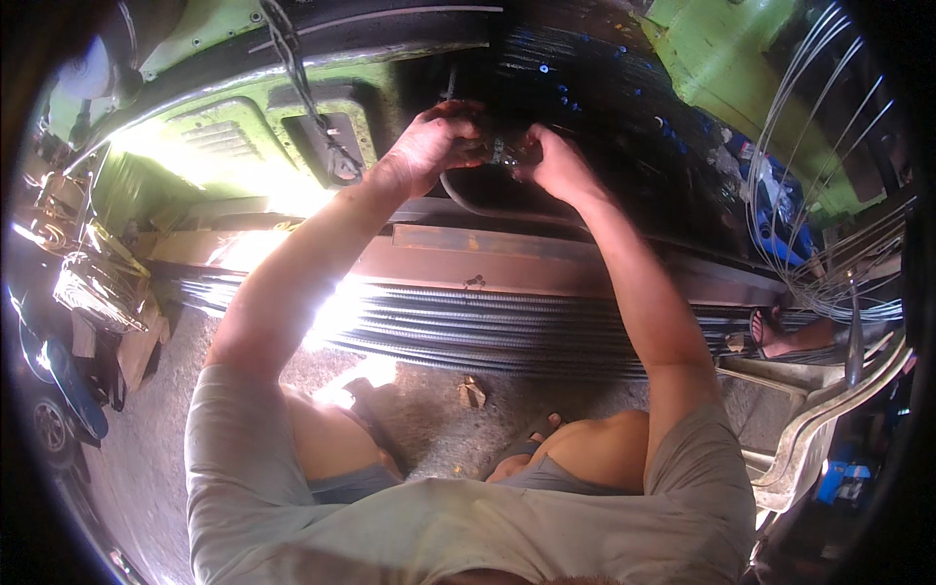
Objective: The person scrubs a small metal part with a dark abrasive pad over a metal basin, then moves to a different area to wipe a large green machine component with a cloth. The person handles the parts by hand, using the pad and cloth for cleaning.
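Both arms reach forward into the dark opening of a green metal body. My left hand (439, 146) is closed, its fingers curled at the left end of a small dark, partly shiny metal part (498, 151). From the other side my right hand (558, 168) closes on the same part with thumb and fingers. Shadow hides the part's exact kind and most of the fingertips. A thin grey cable or rod (450, 86) runs past the left hand and seems to bend onward below it as a tube (458, 198).
A chain (290, 58) hangs by the green panel (229, 127). Below lie a brown metal beam (487, 258) and a bundle of ribbed steel rods (468, 327). Wire coils (780, 127), a plastic chair (804, 419) and another person's foot (780, 336) are at right. Blue bits (563, 90) lie ahead.
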A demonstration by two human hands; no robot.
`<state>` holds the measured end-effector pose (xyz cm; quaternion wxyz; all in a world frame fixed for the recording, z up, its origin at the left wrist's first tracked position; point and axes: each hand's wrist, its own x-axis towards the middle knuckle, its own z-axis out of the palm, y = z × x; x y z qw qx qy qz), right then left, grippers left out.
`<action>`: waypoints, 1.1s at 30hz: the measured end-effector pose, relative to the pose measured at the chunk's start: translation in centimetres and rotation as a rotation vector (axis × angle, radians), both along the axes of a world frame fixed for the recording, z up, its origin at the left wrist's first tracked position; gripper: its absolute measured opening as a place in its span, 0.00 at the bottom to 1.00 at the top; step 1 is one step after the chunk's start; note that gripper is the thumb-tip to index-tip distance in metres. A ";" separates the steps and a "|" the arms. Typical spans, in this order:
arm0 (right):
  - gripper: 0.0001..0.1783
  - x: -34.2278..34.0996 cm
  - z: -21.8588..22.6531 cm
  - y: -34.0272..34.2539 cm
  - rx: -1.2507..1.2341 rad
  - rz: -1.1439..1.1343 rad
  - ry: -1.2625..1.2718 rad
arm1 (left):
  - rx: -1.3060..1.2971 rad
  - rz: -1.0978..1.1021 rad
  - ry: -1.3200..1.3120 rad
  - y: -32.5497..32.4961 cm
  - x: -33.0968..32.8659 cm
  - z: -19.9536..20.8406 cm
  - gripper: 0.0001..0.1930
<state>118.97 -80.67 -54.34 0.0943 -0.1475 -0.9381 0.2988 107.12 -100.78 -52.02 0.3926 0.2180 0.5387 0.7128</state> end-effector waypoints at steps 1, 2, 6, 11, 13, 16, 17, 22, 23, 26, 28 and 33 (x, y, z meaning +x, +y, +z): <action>0.26 0.1 0.0 0.3 -0.016 0.025 -0.005 | 0.007 0.014 0.005 -0.1 0.2 0.1 0.28; 0.27 0.4 0.4 0.4 -0.030 0.048 -0.013 | 0.016 0.027 0.007 -0.1 0.4 0.1 0.28; 0.35 1.0 0.7 1.7 -0.280 0.149 -0.070 | 0.098 0.140 -0.019 0.5 0.7 -0.4 0.26; 0.44 1.8 2.6 2.6 -0.260 0.164 0.024 | 0.181 0.056 0.111 2.7 0.8 -0.5 0.23; 0.45 1.6 2.4 2.5 -0.345 0.150 0.097 | 0.232 0.040 0.134 3.8 1.5 -1.0 0.23; 0.41 1.4 2.2 2.3 -0.521 0.274 0.216 | 0.192 0.026 0.114 5.1 2.9 -0.8 0.24; 0.36 1.4 2.1 2.3 -0.558 0.252 0.200 | 0.158 0.031 0.116 5.1 3.7 -0.4 0.25; 0.27 1.3 0.7 5.1 -0.404 0.140 0.207 | 0.020 0.117 0.294 6.4 2.6 -2.0 0.28; 0.26 1.5 0.4 6.3 -0.351 0.105 0.217 | -0.103 0.128 0.558 6.5 2.5 -2.1 0.27; 0.26 2.4 0.8 8.9 -0.344 -0.081 0.338 | -0.419 0.158 1.181 6.1 1.5 -2.9 0.25; 0.32 2.6 1.6 9.1 -0.387 -0.353 0.294 | -0.556 0.176 1.369 6.0 0.6 -5.0 0.23; 0.25 3.6 0.0 13.5 -0.452 -0.531 0.299 | -0.752 -0.023 1.497 5.8 2.0 -3.2 0.17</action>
